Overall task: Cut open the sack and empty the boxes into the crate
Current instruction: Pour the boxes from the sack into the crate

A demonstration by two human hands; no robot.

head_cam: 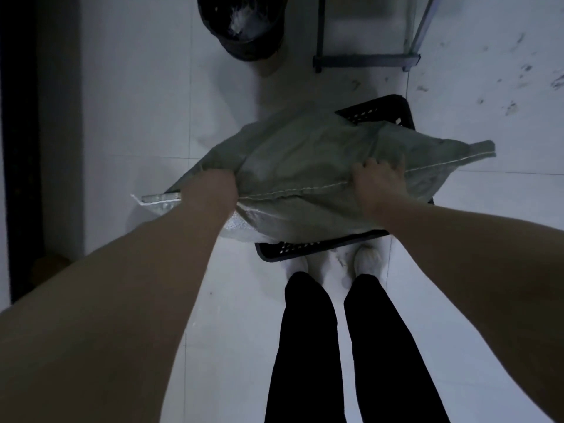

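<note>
Left hand (213,184) closed on the sack (305,178) at its left end, fingers buried in a bunch of fabric. Right hand (378,181) gripping the sack near its stitched seam (305,190), fingers curled over the top fold. Both clamped; no knife or scissors in view.

Sack is grey-green woven stuff, bulky, held crosswise over a black perforated crate (378,112), hiding most of it. Only the crate's far corner and near rim show. No boxes visible; whether the sack is cut open I cannot tell. Something pale and shiny shows at the lower left end, under the left forearm; could be an opening or a liner, too dim to say.

Step in hand, as I judge it: positioning or tipping the sack over the crate. To do it well, keep the mouth end low and inside the crate walls, lift the closed end, and shake gently so contents drop in and not past the rim. The sack overhangs the crate on both sides, so the spill risk is at the left overhang.

Room: pale tiled floor (128,117) open to the left and right. Dark bin (244,29) beyond the crate, well apart. Metal frame base (366,61) at the far right, also apart. Feet (367,259) just beside the crate's near rim, so little space to step forward.
</note>
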